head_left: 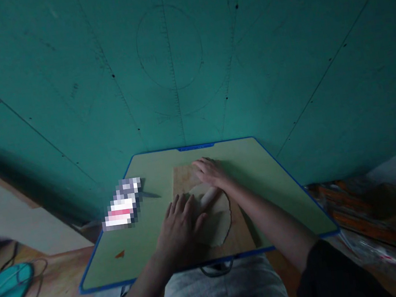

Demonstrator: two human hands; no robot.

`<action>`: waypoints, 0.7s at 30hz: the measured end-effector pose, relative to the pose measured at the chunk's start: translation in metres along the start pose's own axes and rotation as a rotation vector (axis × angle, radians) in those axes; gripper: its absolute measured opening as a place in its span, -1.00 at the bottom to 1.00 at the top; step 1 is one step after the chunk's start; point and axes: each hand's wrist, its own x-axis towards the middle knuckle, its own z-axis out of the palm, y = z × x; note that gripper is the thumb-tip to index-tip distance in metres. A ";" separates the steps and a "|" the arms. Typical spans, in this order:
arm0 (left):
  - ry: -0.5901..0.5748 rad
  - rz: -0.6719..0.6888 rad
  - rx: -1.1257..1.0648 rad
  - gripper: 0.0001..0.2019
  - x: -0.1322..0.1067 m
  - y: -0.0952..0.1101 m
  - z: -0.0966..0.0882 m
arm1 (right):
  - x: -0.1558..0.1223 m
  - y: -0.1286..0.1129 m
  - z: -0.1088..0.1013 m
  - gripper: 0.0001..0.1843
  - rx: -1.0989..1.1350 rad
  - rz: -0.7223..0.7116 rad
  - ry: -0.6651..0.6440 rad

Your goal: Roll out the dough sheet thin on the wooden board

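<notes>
A brown sheet of cardboard (239, 233) lies on a green cutting mat (278, 177) with a blue rim. A rounded, paler piece (218, 221) rests on the cardboard. My left hand (179, 224) lies flat on the cardboard's left part, fingers spread, thumb touching the rounded piece. My right hand (211, 171) presses flat on the cardboard's far end, fingers stretched out. Neither hand holds anything.
A blurred-out object with a dark blade-like tip (123, 204) lies on the mat's left side. A small orange scrap (120, 254) sits near the mat's front left. A teal board (171, 59) with a drawn circle stands behind. A teal fan (5, 291) lies on the floor at left.
</notes>
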 end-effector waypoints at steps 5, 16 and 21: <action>0.043 0.028 0.086 -0.45 -0.006 0.017 -0.003 | -0.044 0.010 -0.003 -0.49 -0.044 0.060 0.012; 0.055 0.197 0.023 -0.18 -0.067 0.067 0.002 | -0.173 0.025 0.011 -0.44 -0.046 -0.048 0.178; 0.054 0.175 0.066 -0.26 -0.044 0.052 -0.001 | -0.138 0.021 0.006 -0.45 -0.113 -0.001 0.113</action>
